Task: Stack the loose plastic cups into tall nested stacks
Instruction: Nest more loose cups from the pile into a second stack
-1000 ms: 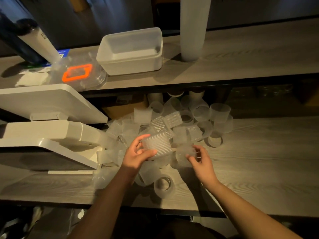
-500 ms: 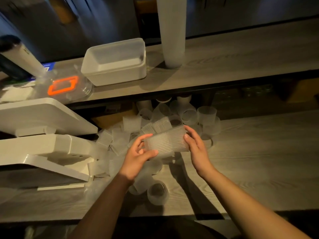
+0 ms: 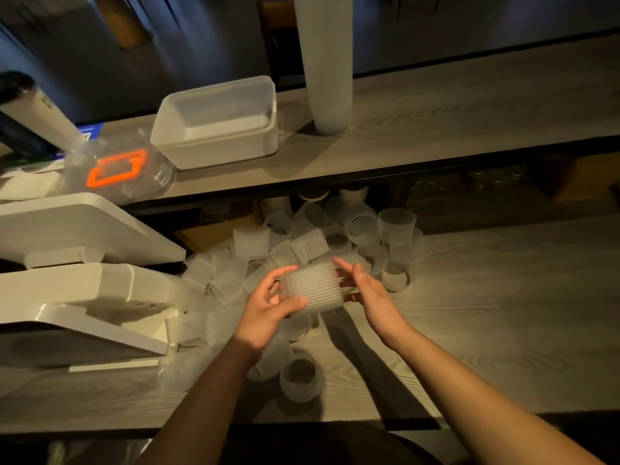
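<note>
I hold a short nested stack of cups [image 3: 313, 288] in the air, just above the pile of loose cups [image 3: 335, 239] on the desk [image 3: 486, 313]. My left hand [image 3: 268, 305] has the grip on it: the thumb lies across the near side of the ribbed wall and the fingers curl around the left end. My right hand [image 3: 369, 290] is at the right end of the stack with the fingers nearly straight; they seem to press against the end, though I cannot see the contact well, because the plastic is half transparent and the light is weak.

I judge these cups to be very light and thin. The wall will bend easily if I squeeze it in the middle, so a soft grip is better there, and the firmer places to take hold are the rim and the bottom. The fine ribs on the wall should help against slipping (smooth plastic like this is normally a little slippery). A nested stack is stiffer than one cup, but it can slide apart if I tilt the open end down, so I would keep one hand at each end.

The loose cups lie on their sides and upright, mixed, many touching each other. One tall stack [image 3: 328, 62] already stands on the shelf [image 3: 469, 105] behind, beside a white tub [image 3: 214, 129]. Much of the pile is not yet stacked, so I think the task is far from the end.
</note>
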### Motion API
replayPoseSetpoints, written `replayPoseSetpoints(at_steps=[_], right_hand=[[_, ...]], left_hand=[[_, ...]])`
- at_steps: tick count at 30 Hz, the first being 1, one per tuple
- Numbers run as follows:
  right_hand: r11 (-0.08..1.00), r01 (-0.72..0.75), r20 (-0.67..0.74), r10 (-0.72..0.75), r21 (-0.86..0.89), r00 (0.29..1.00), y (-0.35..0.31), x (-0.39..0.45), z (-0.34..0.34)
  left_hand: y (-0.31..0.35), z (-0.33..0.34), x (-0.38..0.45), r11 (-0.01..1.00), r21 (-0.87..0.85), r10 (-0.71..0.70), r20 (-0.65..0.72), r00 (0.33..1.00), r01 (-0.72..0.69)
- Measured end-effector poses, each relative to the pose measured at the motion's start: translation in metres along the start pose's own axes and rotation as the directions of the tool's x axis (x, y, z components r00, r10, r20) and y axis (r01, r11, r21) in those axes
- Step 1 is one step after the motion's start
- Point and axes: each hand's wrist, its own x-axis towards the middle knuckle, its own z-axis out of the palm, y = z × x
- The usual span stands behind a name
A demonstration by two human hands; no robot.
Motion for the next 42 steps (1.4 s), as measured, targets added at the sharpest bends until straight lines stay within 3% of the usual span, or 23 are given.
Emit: replayPoseSetpoints(at_steps=[3,6,9,13,16,19,25,29,33,38,42], right_hand=[[0.999,0.013,-0.155,-0.018,-0.038,0.988,0.011,0.008,-0.011],[0.919,0.017,-0.217,-0.111,-0.395,0.97,0.027,0.017,-0.03],[0.687,0.096,-0.06,-0.2,-0.721,0.978,0.04,0.03,-0.043],[0.455,0.211,0.16,-0.149,-0.865,0.976,0.052,0.047,-0.042],[0.345,0.211,0.166,-0.155,-0.914,0.974,0.056,0.054,-0.037],[0.304,0.246,0.179,-0.232,-0.92,0.956,0.059,0.059,-0.034],[0.406,0.281,0.159,-0.309,-0.87,0.938,0.05,0.056,-0.034],[0.5,0.22,0.042,-0.343,-0.838,0.939,0.044,0.046,-0.038],[0.719,0.066,-0.17,-0.251,-0.692,0.953,0.041,0.034,-0.04],[0.807,-0.037,-0.25,-0.14,-0.59,0.958,0.04,0.027,-0.041],[0.957,-0.074,-0.344,-0.028,-0.28,0.938,0.033,0.023,-0.036]], left_hand=[[0.002,-0.001,0.0,0.999,-0.037,0.005,-0.039,0.999,-0.006],[0.001,-0.003,0.001,0.997,-0.074,-0.006,-0.09,0.996,-0.001],[-0.004,-0.008,0.0,0.996,-0.09,-0.022,-0.119,0.993,0.011],[-0.011,-0.014,-0.002,0.993,-0.117,-0.033,-0.12,0.992,0.019],[-0.012,-0.017,-0.003,0.994,-0.111,-0.034,-0.136,0.99,0.019],[-0.012,-0.018,-0.004,0.995,-0.099,-0.024,-0.146,0.989,0.01],[-0.012,-0.024,0.001,0.995,-0.099,-0.032,-0.148,0.988,0.017],[-0.011,-0.025,0.007,0.994,-0.103,-0.045,-0.129,0.991,0.032],[-0.008,-0.02,0.011,0.996,-0.084,-0.043,-0.1,0.994,0.035],[-0.006,-0.014,0.014,0.998,-0.053,-0.037,-0.055,0.998,0.034],[-0.005,-0.013,0.017,0.996,-0.082,-0.05,-0.048,0.998,0.046]])
